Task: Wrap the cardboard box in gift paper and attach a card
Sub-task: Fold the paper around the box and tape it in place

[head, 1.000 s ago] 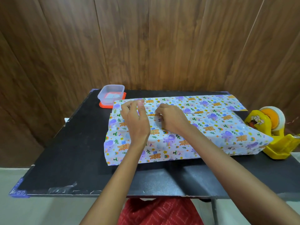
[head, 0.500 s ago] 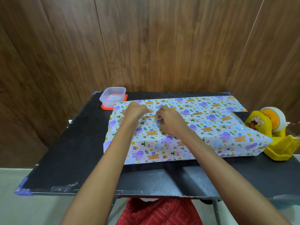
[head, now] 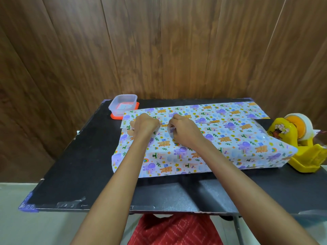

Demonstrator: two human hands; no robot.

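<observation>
Left hand [head: 146, 123]: fingers, laid straight along the gift paper [head: 230, 138] a second ago, now curled down onto its overlapping edge, knuckles drawn in beside the right hand [head: 184, 131].

Black surface [head: 74, 174] against a wood-panelled wall [head: 159, 50], with a few odds and ends at its edges.
A clear plastic container [head: 123, 103] stands on an orange lid [head: 115, 116] at the far left corner. A yellow tape dispenser [head: 304, 156] sits at the right edge, holding a tape roll [head: 299, 124] on an orange core and bearing a picture sticker [head: 279, 129]. Blue tape [head: 28, 206] covers the near left corner. Red patterned cloth [head: 177, 230] shows below the front edge, over a pale floor [head: 35, 227].
</observation>
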